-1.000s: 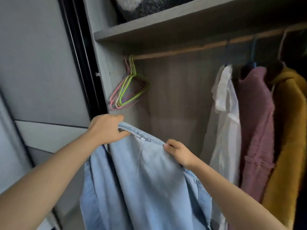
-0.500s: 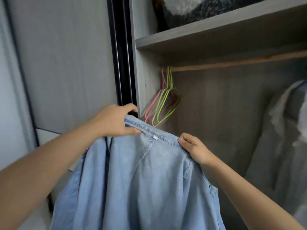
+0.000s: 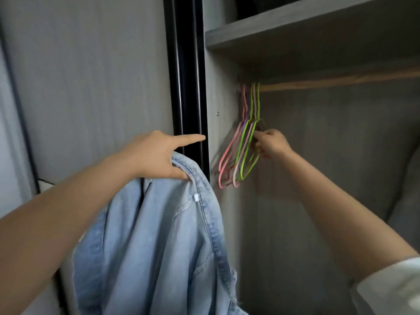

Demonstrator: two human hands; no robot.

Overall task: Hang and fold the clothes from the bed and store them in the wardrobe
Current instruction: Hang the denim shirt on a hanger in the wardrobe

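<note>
A light-blue denim shirt [image 3: 159, 242] hangs in front of an open wardrobe [image 3: 221, 92], held up by its collar at the left of the opening and draping down past the bottom edge of the view. A small white label shows just inside the collar. The person's left hand [image 3: 154, 155] grips the collar from above, thumb tucked under the fabric, while the index finger sticks out straight toward the black door track [image 3: 186, 71] beside the wardrobe's side panel.

To the right, inside the wardrobe, the right hand [image 3: 271, 144] reaches into a bunch of thin wire hangers [image 3: 241, 153], pink and lime green, that hang close together at the left end of a wooden rail [image 3: 341, 81]. Its fingers are curled around the wire of the nearest hangers, pinching them; which single hanger they hold cannot be told. The hangers tilt toward the side panel, well clear of the shirt.

A grey shelf [image 3: 295, 21] runs above the rail. A pale garment [image 3: 409, 201], blurred, shows at the right edge. A white sleeve [image 3: 391, 289] covers the right upper arm. A grey sliding door panel [image 3: 91, 87] fills the left side.
</note>
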